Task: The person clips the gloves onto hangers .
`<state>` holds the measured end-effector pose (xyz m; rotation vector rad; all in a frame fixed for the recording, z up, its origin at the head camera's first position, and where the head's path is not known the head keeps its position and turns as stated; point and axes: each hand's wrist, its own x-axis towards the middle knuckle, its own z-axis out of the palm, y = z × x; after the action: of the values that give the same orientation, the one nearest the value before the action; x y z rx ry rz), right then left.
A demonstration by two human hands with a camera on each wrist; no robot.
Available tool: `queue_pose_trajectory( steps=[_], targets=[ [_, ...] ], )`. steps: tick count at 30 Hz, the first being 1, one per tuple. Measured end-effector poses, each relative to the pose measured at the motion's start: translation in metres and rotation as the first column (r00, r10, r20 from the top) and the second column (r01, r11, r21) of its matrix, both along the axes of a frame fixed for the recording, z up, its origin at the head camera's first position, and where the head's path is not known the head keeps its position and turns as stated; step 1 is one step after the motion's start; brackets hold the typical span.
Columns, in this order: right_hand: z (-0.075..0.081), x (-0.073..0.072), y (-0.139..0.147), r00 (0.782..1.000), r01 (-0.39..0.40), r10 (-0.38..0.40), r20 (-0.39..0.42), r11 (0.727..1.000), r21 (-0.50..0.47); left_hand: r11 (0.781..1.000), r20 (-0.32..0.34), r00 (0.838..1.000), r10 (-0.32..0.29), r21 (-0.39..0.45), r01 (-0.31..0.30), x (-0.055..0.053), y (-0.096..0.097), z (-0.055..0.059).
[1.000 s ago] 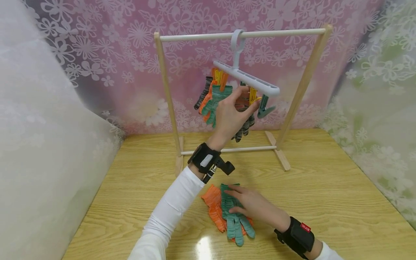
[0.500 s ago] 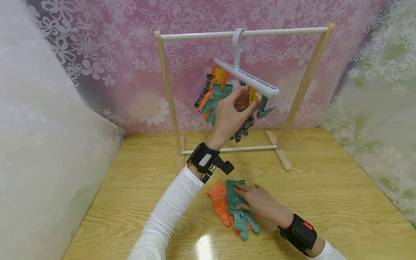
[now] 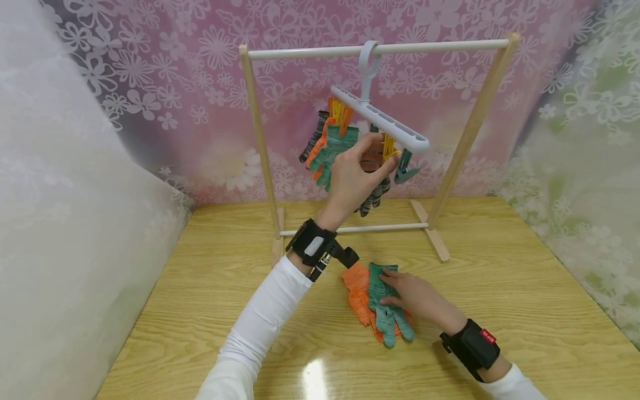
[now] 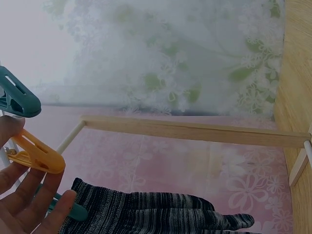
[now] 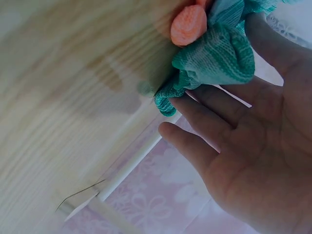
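Observation:
My left hand [image 3: 350, 175] is up at the grey clip hanger, pinching a yellow clothespin [image 4: 41, 153] that hangs from its bar. Below it, a black-and-grey striped glove [image 4: 141, 209] hangs from a green clothespin [image 4: 75, 209]. Another green clothespin [image 3: 406, 168] dangles at the hanger's near end. Down on the table, my right hand [image 3: 420, 297] rests its fairly straight fingers on a green glove [image 3: 392, 325]. That glove lies partly over an orange glove [image 3: 357, 291]. In the right wrist view, the fingers [image 5: 187, 144] touch the green knit near its cuff.
The hanger [image 3: 385, 119] hooks over the white rail of a wooden rack [image 3: 467, 133]. Clipped at its far end are a green glove [image 3: 337, 144], an orange one and a striped one. Floral sheets surround the wooden table [image 3: 225, 311].
My right hand has slid the green and orange gloves across the table, rightward and away from me, closer to the rack. The left hand stays at the yellow clothespin.

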<state>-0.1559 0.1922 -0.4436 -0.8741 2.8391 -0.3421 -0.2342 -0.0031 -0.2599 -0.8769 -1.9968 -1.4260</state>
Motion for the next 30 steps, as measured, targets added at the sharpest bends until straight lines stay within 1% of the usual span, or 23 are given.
queue_pose_trajectory(
  steps=[4, 8, 11, 14, 17, 19, 21, 23, 25, 27, 28, 30],
  targets=[
    [-0.001, -0.006, 0.008, 0.999, 0.033, -0.032, 0.024, 0.999, -0.009, 1.0, 0.006, 1.0, -0.02, 0.01, 0.02, 0.0, 0.0, 0.0],
    [-0.002, -0.013, 0.016, 0.998, 0.054, -0.053, 0.045, 0.998, -0.014, 0.998, 0.021, 0.998, -0.058, 0.035, 0.057, 0.001, -0.001, 0.0],
    [0.0, -0.015, 0.02, 0.997, 0.059, -0.057, 0.055, 0.998, -0.028, 0.996, 0.031, 0.996, -0.082, 0.048, 0.081, 0.0, 0.0, 0.0],
    [0.003, -0.016, 0.023, 0.997, 0.057, -0.054, 0.056, 0.997, -0.042, 0.995, 0.033, 0.995, -0.089, 0.049, 0.088, -0.001, 0.0, 0.0],
    [0.005, -0.02, 0.025, 0.998, 0.057, -0.056, 0.008, 0.997, -0.053, 0.995, 0.029, 0.995, -0.09, 0.049, 0.089, -0.001, 0.0, 0.001],
    [0.005, -0.025, 0.026, 0.995, 0.071, -0.074, -0.06, 0.996, -0.057, 0.994, 0.025, 0.995, -0.094, 0.052, 0.092, -0.001, 0.0, 0.001],
    [0.006, -0.031, 0.027, 0.985, 0.113, -0.121, -0.125, 0.991, -0.064, 0.994, 0.023, 0.995, -0.096, 0.054, 0.095, -0.001, 0.0, 0.001],
    [0.008, -0.036, 0.029, 0.968, 0.178, -0.188, -0.165, 0.981, -0.076, 0.994, 0.02, 0.995, -0.097, 0.053, 0.096, -0.001, 0.0, 0.001],
    [0.009, -0.041, 0.031, 0.951, 0.247, -0.255, -0.174, 0.967, -0.067, 0.994, 0.016, 0.995, -0.098, 0.05, 0.097, -0.001, 0.0, 0.0],
    [0.01, -0.045, 0.032, 0.94, 0.297, -0.301, -0.162, 0.953, -0.051, 0.994, 0.018, 0.995, -0.097, 0.046, 0.096, -0.001, 0.0, 0.0],
    [0.01, -0.047, 0.032, 0.936, 0.313, -0.315, -0.155, 0.949, -0.038, 0.994, 0.02, 0.995, -0.097, 0.046, 0.096, -0.001, 0.0, -0.001],
    [0.009, -0.05, 0.032, 0.937, 0.323, -0.319, -0.139, 0.946, 0.004, 0.994, 0.024, 0.995, -0.1, 0.052, 0.099, -0.002, 0.0, -0.001]
  ],
)
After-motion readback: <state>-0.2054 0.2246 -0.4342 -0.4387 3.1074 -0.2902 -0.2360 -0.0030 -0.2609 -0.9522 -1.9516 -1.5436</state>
